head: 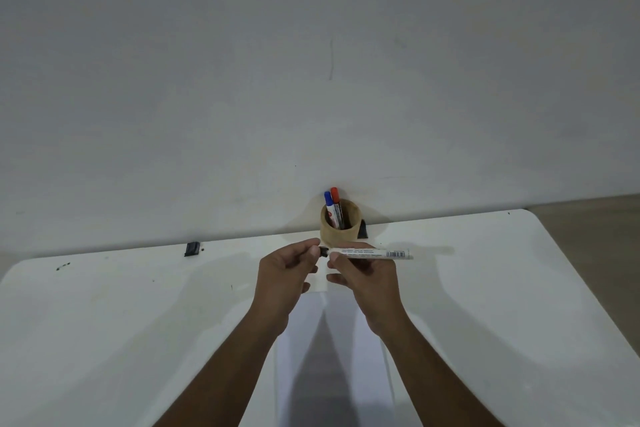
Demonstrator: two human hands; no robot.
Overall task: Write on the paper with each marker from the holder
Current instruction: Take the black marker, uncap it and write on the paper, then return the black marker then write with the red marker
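My right hand (360,281) holds a white-barrelled black marker (374,253) level above the table, tip end pointing left. My left hand (287,270) pinches the marker's black cap (323,251) at that end; whether the cap is fully on or partly off I cannot tell. A white sheet of paper (332,357) lies on the table under and between my forearms. Behind the hands stands a round wooden holder (341,234) with a blue-capped marker (329,204) and a red-capped marker (336,199) upright in it.
The white table (121,322) ends against a pale wall. A small black clip (192,249) sits at the back edge on the left, another black piece (362,229) beside the holder. The table's right corner is rounded, with floor beyond.
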